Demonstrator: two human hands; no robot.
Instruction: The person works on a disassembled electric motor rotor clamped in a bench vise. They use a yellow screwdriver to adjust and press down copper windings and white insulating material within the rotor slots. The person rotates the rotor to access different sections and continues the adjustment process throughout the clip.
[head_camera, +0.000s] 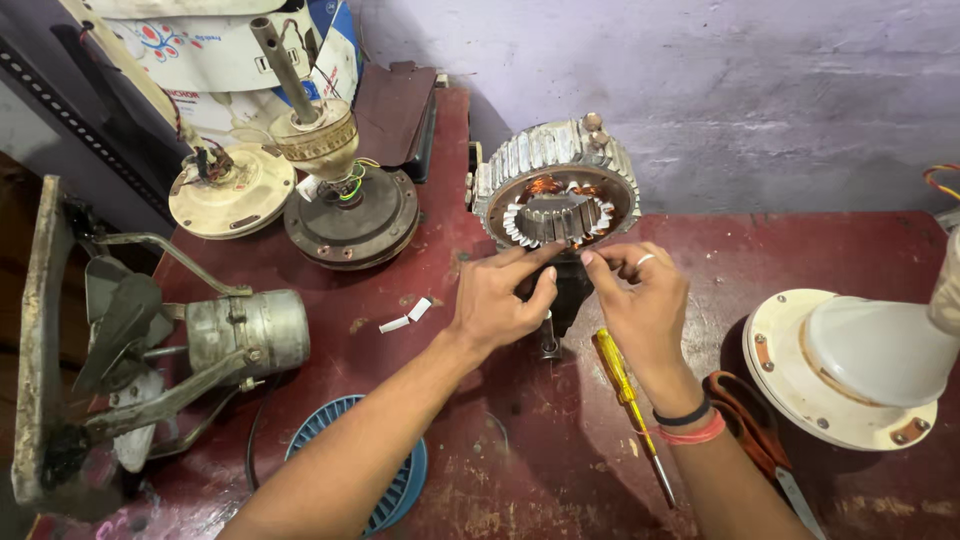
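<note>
Stator (556, 195), the ribbed metal one with copper windings, is propped upright on the red counter (800, 260) near the wall. Both hands are pinched at its lower rim: left hand (497, 305) and right hand (640, 300), fingers (540, 255) together, maybe on a thin wire, though that can't be made out. Thin copper could probably get nicked or snapped if tugged hard. A yellow screwdriver (625, 395) is lying just beside the right wrist.

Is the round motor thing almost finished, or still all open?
Still open. The motor ring stands uncovered, its copper wire and metal teeth showing. Both hands, left hand and right hand, pinch at its lower edge. The yellow screwdriver lies unused on the red table. No cover is on it.
</note>
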